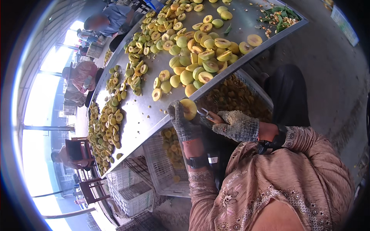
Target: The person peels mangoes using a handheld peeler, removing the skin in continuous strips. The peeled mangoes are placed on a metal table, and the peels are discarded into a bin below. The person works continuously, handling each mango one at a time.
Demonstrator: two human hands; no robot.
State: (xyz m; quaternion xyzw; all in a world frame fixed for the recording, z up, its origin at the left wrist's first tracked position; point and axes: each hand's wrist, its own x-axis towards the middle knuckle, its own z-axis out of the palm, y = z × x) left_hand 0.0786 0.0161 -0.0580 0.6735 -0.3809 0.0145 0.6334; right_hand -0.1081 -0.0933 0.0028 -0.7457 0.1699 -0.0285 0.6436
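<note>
In the head view, my left hand (184, 128), in a grey knitted glove, grips a yellow peach half (189, 109) by its edge, just off the metal table's rim. Its cut face is turned towards my right hand (237, 126), which is also gloved. That hand holds a small pitting tool (213, 116) with an orange-brown handle and a curved metal tip. The tip is close beside the fruit; whether it touches cannot be told. Beyond my hands, halved peaches (202, 60) lie heaped on the table, some cut side up with dark hollows or stones.
The metal table (138, 111) has a raised rim. Leaves and pits (281, 18) lie at its far corner. Below are a crate of dark pieces (240, 95), a crate with fruit halves (164, 167) and a white plastic crate (130, 190). Several people sit along the far side.
</note>
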